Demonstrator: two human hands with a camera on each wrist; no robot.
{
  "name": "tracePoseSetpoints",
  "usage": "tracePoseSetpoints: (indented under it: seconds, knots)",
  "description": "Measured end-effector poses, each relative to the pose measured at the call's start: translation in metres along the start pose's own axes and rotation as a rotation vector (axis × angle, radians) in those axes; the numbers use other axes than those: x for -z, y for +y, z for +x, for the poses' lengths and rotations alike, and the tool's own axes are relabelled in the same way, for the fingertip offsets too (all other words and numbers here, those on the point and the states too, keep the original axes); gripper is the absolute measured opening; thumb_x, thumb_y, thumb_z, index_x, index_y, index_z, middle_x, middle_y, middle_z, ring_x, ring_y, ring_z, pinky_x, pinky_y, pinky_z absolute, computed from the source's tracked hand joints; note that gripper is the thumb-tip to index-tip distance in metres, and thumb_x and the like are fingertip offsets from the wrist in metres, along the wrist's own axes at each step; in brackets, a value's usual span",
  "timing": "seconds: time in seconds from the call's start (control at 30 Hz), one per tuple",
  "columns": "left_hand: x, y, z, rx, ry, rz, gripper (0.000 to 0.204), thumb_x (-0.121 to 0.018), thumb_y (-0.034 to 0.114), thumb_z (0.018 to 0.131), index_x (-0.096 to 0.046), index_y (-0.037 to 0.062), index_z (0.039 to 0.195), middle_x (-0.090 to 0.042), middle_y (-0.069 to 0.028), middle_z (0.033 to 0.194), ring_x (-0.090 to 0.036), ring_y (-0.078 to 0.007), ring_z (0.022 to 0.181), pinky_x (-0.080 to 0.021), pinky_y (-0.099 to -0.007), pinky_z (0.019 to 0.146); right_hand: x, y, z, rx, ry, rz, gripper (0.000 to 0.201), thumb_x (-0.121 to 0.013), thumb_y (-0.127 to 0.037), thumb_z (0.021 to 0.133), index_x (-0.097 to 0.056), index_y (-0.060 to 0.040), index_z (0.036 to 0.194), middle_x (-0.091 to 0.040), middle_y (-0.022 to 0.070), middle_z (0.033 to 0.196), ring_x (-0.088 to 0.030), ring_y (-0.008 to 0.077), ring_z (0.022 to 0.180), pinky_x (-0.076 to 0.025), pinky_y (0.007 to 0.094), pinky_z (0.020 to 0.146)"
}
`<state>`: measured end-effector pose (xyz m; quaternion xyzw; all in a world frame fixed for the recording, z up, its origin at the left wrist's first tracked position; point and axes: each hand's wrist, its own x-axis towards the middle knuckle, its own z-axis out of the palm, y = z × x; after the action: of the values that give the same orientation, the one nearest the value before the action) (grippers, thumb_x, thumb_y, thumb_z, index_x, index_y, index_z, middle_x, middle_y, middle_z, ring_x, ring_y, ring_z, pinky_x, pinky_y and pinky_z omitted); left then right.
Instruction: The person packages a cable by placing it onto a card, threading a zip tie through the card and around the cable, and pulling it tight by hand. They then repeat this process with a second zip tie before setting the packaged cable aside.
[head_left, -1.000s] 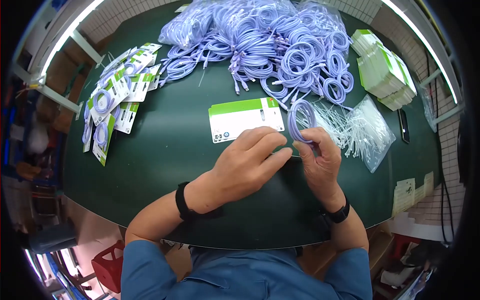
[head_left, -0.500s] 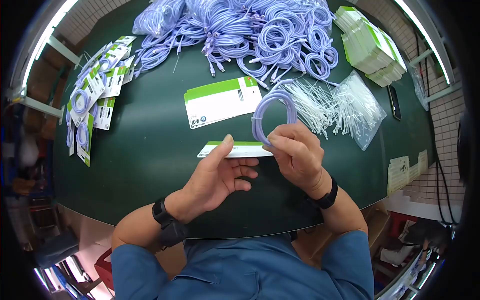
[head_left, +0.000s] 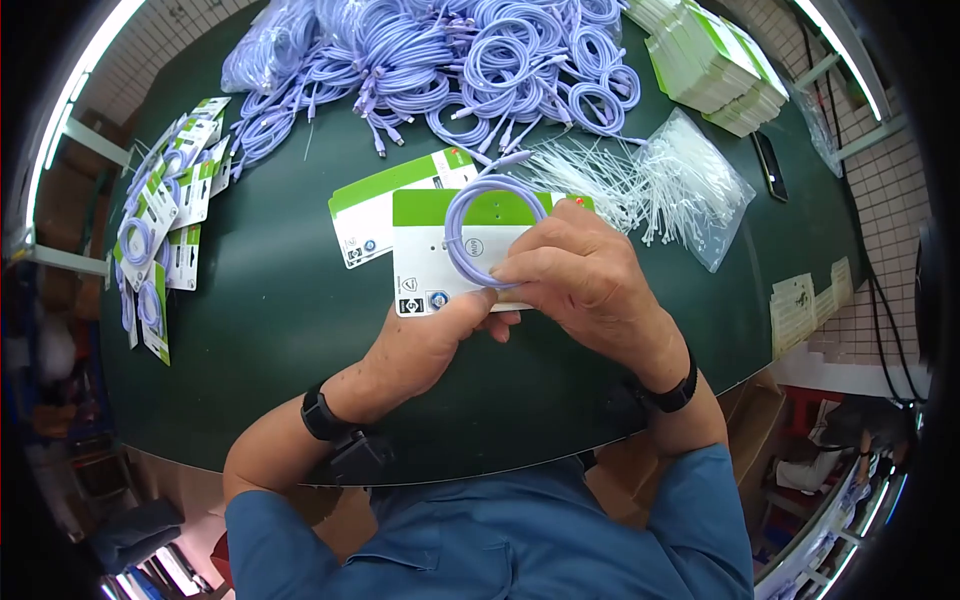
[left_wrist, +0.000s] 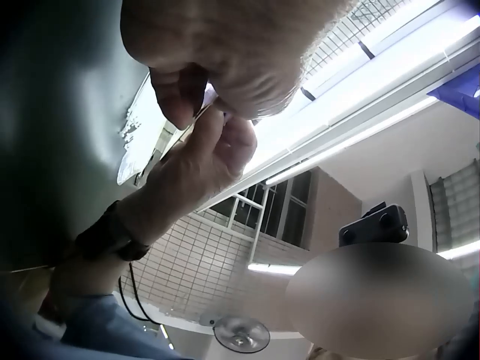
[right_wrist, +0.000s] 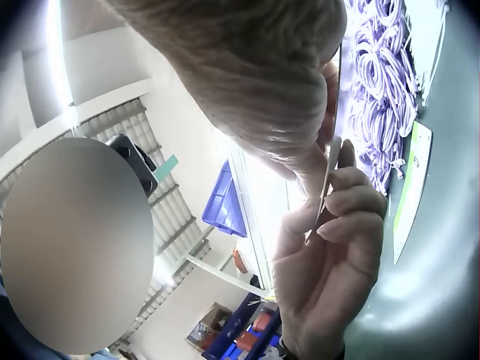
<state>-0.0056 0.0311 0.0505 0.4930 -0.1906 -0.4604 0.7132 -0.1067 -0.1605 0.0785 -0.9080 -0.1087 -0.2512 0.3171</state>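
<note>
My left hand (head_left: 425,345) holds a green-and-white packaging card (head_left: 415,255) at its lower edge, thumb on the printed front and fingers behind. A coiled lilac cable (head_left: 454,235) lies against the card's front, its connector end sticking up past the top edge. With thumb and fingers my right hand (head_left: 590,275) pinches the coil's lower right side and covers the card's right part. In the right wrist view the card (right_wrist: 327,180) shows edge-on between the left thumb and fingers. In the left wrist view the hands hide most of the card and coil.
Behind the held card lie more cards (head_left: 365,217). A large heap of lilac cables (head_left: 400,70) fills the back. White cable ties (head_left: 590,180) spill beside a clear bag (head_left: 705,195). Card stacks (head_left: 710,75) and a phone (head_left: 770,165) stand right, carded cables (head_left: 150,220) left.
The left hand has taken hold of the card and raised its printed face toward the head camera. The right hand has brought the cable coil from beside the card onto its front.
</note>
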Motion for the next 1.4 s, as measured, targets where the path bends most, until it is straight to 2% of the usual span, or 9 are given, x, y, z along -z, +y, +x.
tracePoseSetpoints:
  seconds: [0.07, 0.13, 0.2, 0.3, 0.5, 0.67, 0.97, 1.2, 1.4]
  knots:
    - [0.004, -0.004, 0.006, -0.043, -0.021, 0.042, 0.028, -0.061, 0.009, 0.100, -0.064, -0.0029, 0.126, -0.073, -0.0129, 0.106, -0.072, -0.0197, 0.087, -0.059, -0.0319, 0.076, -0.005, 0.008, -0.002, 0.007, 0.047, 0.044, 0.028, -0.089, -0.010, 0.073, -0.077, -0.0133, 0.098, -0.070, 0.0026, 0.092, -0.066, 0.0255, 0.085, -0.053, 0.0380, 0.072]
    - [0.008, -0.006, 0.010, -0.140, -0.057, 0.119, 0.029, -0.063, 0.010, 0.100, -0.065, -0.0027, 0.125, -0.074, -0.0128, 0.106, -0.072, -0.0192, 0.086, -0.060, -0.0319, 0.077, -0.006, 0.012, -0.002, 0.009, 0.053, 0.066, 0.031, -0.089, -0.008, 0.072, -0.078, -0.0127, 0.100, -0.070, 0.0027, 0.093, -0.066, 0.0241, 0.084, -0.053, 0.0367, 0.072]
    - [0.011, -0.010, 0.011, -0.134, -0.054, 0.109, 0.029, -0.063, 0.011, 0.100, -0.064, -0.0028, 0.126, -0.074, -0.0129, 0.106, -0.071, -0.0190, 0.086, -0.059, -0.0320, 0.077, -0.007, 0.014, -0.002, 0.021, 0.051, 0.107, 0.035, -0.089, -0.002, 0.072, -0.080, -0.0114, 0.105, -0.070, 0.0028, 0.094, -0.065, 0.0214, 0.083, -0.051, 0.0341, 0.072]
    - [0.012, -0.012, 0.010, -0.125, -0.044, 0.076, 0.030, -0.064, 0.012, 0.100, -0.064, -0.0031, 0.126, -0.073, -0.0130, 0.105, -0.071, -0.0186, 0.085, -0.059, -0.0323, 0.077, -0.014, 0.020, -0.004, -0.030, 0.057, 0.190, 0.031, -0.089, -0.007, 0.073, -0.079, -0.0126, 0.102, -0.070, 0.0022, 0.093, -0.066, 0.0233, 0.084, -0.053, 0.0357, 0.072]
    - [0.012, -0.009, 0.007, -0.096, 0.076, 0.111, 0.031, -0.069, 0.018, 0.101, -0.062, -0.0020, 0.123, -0.070, -0.0100, 0.097, -0.067, -0.0144, 0.072, -0.055, -0.0265, 0.060, -0.032, 0.017, -0.005, -0.067, 0.039, 0.277, 0.029, -0.089, -0.008, 0.075, -0.079, -0.0125, 0.102, -0.069, 0.0019, 0.093, -0.068, 0.0238, 0.083, -0.054, 0.0366, 0.073]
    - [0.007, -0.003, 0.008, -0.093, 0.240, 0.145, 0.031, -0.072, 0.021, 0.100, -0.062, -0.0006, 0.120, -0.066, -0.0066, 0.092, -0.062, -0.0095, 0.064, -0.047, -0.0220, 0.047, -0.043, 0.009, -0.006, -0.103, 0.036, 0.291, 0.033, -0.091, -0.003, 0.075, -0.080, -0.0071, 0.106, -0.071, 0.0039, 0.096, -0.067, 0.0181, 0.084, -0.055, 0.0306, 0.072]
    - [0.006, -0.003, 0.007, -0.216, 0.329, 0.245, 0.032, -0.069, 0.024, 0.102, -0.062, -0.0008, 0.122, -0.066, -0.0052, 0.092, -0.058, -0.0067, 0.059, -0.043, -0.0210, 0.044, -0.041, -0.003, -0.004, -0.190, 0.012, 0.295, 0.034, -0.091, -0.001, 0.076, -0.080, -0.0036, 0.108, -0.071, 0.0055, 0.097, -0.068, 0.0114, 0.076, -0.056, 0.0244, 0.066]
    - [0.016, 0.008, 0.007, -0.038, 0.174, 0.236, 0.036, -0.065, 0.028, 0.104, -0.062, -0.0014, 0.124, -0.065, -0.0053, 0.089, -0.056, -0.0067, 0.058, -0.043, -0.0209, 0.044, -0.047, -0.007, -0.008, -0.284, 0.009, 0.327, 0.030, -0.090, 0.001, 0.077, -0.080, -0.0023, 0.105, -0.071, 0.0056, 0.096, -0.068, 0.0107, 0.076, -0.056, 0.0243, 0.066]
    - [0.014, 0.009, 0.004, -0.032, 0.230, 0.291, 0.033, -0.064, 0.024, 0.103, -0.061, -0.0019, 0.124, -0.066, -0.0062, 0.092, -0.059, -0.0074, 0.060, -0.045, -0.0212, 0.046, -0.052, -0.008, -0.010, -0.279, 0.038, 0.311, 0.028, -0.089, 0.002, 0.078, -0.080, -0.0021, 0.105, -0.070, 0.0051, 0.095, -0.068, 0.0099, 0.076, -0.055, 0.0242, 0.066]
